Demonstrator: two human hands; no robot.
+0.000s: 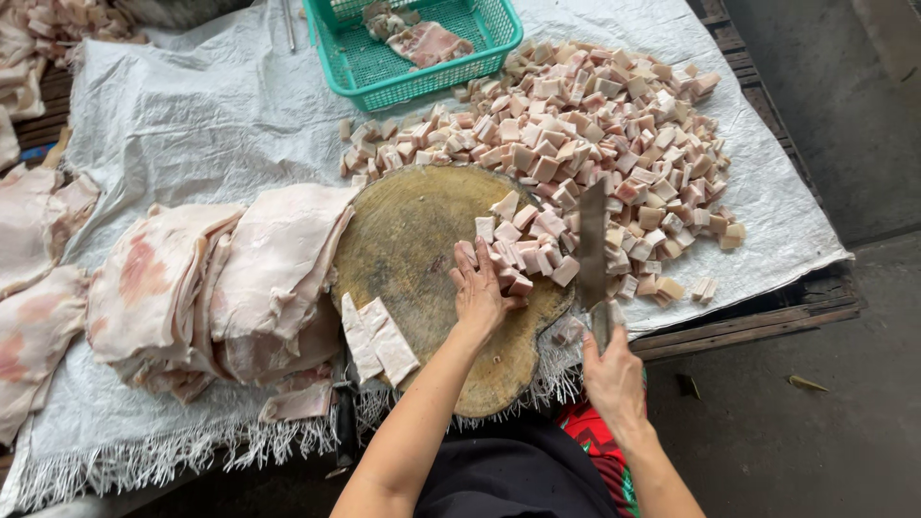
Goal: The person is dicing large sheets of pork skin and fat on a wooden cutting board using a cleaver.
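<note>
Scanning leftward first, we see stacked pork slabs (pixel 221 288), then our left hand (pixel 477 293), fingers spread, pressing cut pork cubes (pixel 523 251) on the round chopping block (pixel 413 240); our right hand (pixel 614 379) is clamped around the cleaver (pixel 592 245).

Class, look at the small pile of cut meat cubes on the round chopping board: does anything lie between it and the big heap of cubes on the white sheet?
Yes. The cleaver, held in the right hand, stands on the board's right side between the small pile and the big heap. The left hand rests on the pile.

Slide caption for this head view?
Left hand pushes pork cubes across round chopping block; right hand holds cleaver.
</note>
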